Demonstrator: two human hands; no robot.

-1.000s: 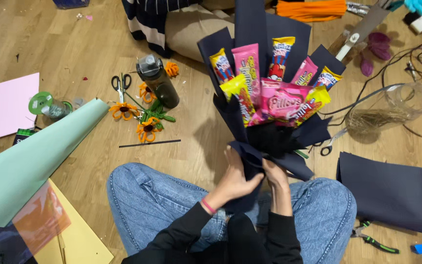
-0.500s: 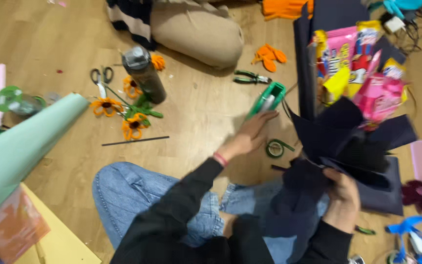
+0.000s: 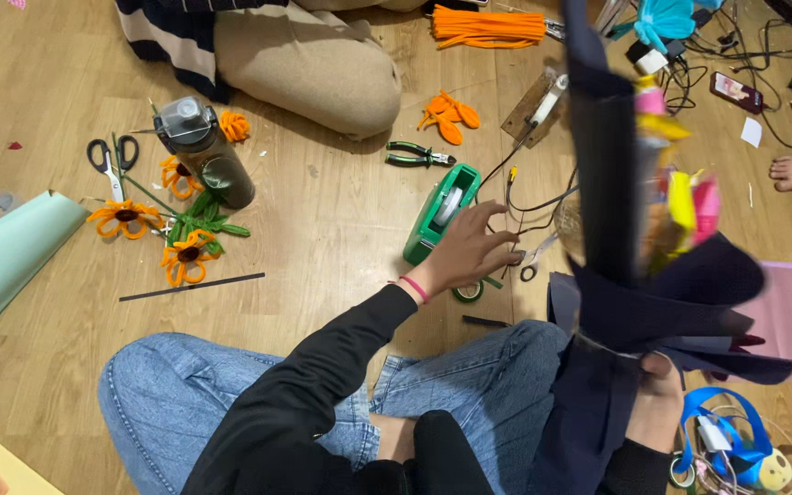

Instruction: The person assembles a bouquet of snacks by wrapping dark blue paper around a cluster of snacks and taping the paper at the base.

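— Head camera looks down on a wooden floor, and the big change from a second ago is the left hand: back then both hands were clasped around the base of the dark navy paper bouquet, and now the left one has let go and stretched out to the left.

— Where has it got to?

— Its fingers are spread open over the green tape dispenser, fingertips touching or just above the near end; half a second ago it was already close to the dispenser. A small roll of green tape lies just under the wrist.

— And the bouquet?

— Swung over to the right edge of view, upright and blurred, with pink and yellow snack packets showing behind the dark paper. The right hand alone holds it, closed around the gathered stem low down, above the jeans-clad lap.

— So what does that tell you?

— One hand pins the wrapping shut while the other goes for tape, so I judge the wrap is gathered but not yet fastened. The pliers and scissors lie untouched farther off.
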